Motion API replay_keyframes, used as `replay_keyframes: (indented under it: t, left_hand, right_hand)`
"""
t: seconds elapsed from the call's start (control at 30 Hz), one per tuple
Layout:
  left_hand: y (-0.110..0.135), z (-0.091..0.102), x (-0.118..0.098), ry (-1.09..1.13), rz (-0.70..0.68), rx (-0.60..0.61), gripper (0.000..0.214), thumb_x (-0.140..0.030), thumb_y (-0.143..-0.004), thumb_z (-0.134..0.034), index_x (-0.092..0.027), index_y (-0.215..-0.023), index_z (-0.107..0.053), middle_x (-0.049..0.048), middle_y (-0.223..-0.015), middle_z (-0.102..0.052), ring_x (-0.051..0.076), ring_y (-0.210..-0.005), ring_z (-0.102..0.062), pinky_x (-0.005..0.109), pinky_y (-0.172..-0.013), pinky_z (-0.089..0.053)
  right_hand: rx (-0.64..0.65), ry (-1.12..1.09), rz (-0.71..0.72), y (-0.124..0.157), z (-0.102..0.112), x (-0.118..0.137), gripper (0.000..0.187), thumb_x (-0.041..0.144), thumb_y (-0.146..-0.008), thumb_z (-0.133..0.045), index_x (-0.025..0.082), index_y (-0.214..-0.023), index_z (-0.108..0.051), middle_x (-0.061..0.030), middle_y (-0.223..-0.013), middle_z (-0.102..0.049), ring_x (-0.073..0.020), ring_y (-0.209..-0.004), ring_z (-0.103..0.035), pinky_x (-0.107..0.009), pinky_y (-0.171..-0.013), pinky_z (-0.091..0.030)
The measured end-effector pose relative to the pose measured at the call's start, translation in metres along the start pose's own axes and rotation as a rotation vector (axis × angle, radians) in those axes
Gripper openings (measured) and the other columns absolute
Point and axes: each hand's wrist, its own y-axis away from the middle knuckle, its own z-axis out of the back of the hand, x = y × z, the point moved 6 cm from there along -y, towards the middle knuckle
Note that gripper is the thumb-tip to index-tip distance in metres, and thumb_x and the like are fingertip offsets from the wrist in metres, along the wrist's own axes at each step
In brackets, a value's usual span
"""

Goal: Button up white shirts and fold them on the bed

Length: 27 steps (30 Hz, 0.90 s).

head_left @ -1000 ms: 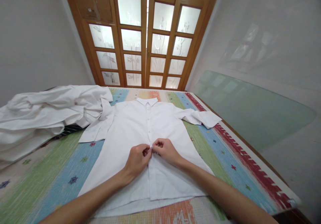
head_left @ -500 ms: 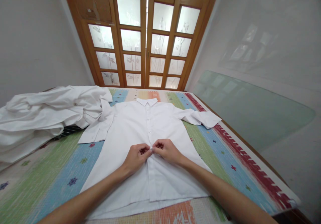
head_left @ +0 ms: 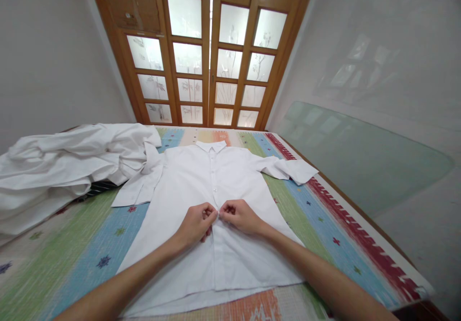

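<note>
A white button-up shirt (head_left: 187, 182) lies front side up, its collar pointing away from me and its sleeves out to both sides. Over the lower half of its button placket, my left hand (head_left: 200, 219) and my right hand (head_left: 239, 215) face each other with fingertips almost meeting. Both hands are closed, thumb and fingers pinching the placket edge. Any button between the fingertips is hidden. Above my hands, small buttons run up the placket to the collar.
A heap of white clothing (head_left: 72, 155) lies at the left, with a dark striped piece (head_left: 103, 186) showing under it. The striped, colourful tablecloth (head_left: 93, 244) covers the table. Beyond it stand wooden doors with glass panes (head_left: 187, 57); a pale wall (head_left: 389, 47) is at the right.
My left hand has shifted slightly, its thumb and fingers now drawn together more tightly at the placket. The right hand stays nearly in place. The shirt lies as before.
</note>
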Motion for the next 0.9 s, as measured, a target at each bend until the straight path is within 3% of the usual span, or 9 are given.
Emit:
replay_keyframes:
  t: [0.23, 0.47, 0.63, 0.8, 0.9]
  left_hand:
    - [0.002, 0.002, 0.001, -0.118, 0.046, -0.054, 0.026, -0.041, -0.083, -0.047, -0.019, -0.073, -0.056, -0.0064, -0.043, -0.051, 0.01, -0.03, -0.042, 0.02, -0.034, -0.028]
    - [0.006, 0.011, -0.008, -0.408, -0.169, -0.004, 0.032, -0.042, -0.087, -0.048, -0.018, -0.073, -0.063, -0.0005, -0.057, -0.06, 0.014, -0.053, -0.054, 0.025, -0.055, -0.038]
    - [0.037, 0.002, -0.011, -0.688, -0.316, 0.188, 0.022, -0.037, -0.082, -0.057, -0.018, -0.071, -0.058, 0.0007, -0.068, -0.062, 0.014, -0.061, -0.054, 0.025, -0.059, -0.036]
    - [0.075, -0.006, -0.022, -0.813, -0.463, 0.411, 0.032, -0.049, -0.076, -0.066, -0.021, -0.089, -0.059, 0.0027, -0.09, -0.063, 0.018, -0.078, -0.058, 0.027, -0.069, -0.042]
    - [0.087, -0.01, -0.026, -0.885, -0.455, 0.47, 0.029, -0.042, -0.074, -0.068, -0.021, -0.092, -0.057, 0.0028, -0.092, -0.063, 0.019, -0.083, -0.059, 0.029, -0.073, -0.045]
  right_hand:
    - [-0.052, 0.035, 0.059, 0.001, -0.003, 0.005, 0.007, 0.019, -0.077, -0.061, 0.015, -0.074, -0.065, 0.0027, -0.058, -0.059, -0.0097, -0.053, -0.049, -0.02, -0.052, -0.038]
    - [-0.148, 0.239, 0.132, 0.008, 0.009, 0.009, 0.01, 0.024, -0.082, -0.061, 0.016, -0.081, -0.067, -0.0013, -0.069, -0.065, -0.0121, -0.062, -0.055, -0.023, -0.06, -0.041]
    - [0.065, 0.508, 0.351, 0.036, -0.005, 0.022, 0.007, 0.022, -0.084, -0.058, 0.016, -0.087, -0.062, -0.0026, -0.078, -0.063, -0.0127, -0.067, -0.056, -0.023, -0.063, -0.04]
    - [0.366, 0.745, 0.484, 0.07, -0.027, 0.035, 0.034, 0.051, -0.087, -0.056, 0.018, -0.091, -0.059, -0.0033, -0.083, -0.063, -0.0139, -0.067, -0.057, -0.025, -0.059, -0.037]
    - [0.504, 0.846, 0.501, 0.082, -0.039, 0.041, 0.047, 0.064, -0.081, -0.055, 0.017, -0.089, -0.058, -0.0035, -0.082, -0.063, -0.015, -0.064, -0.057, -0.026, -0.055, -0.035]
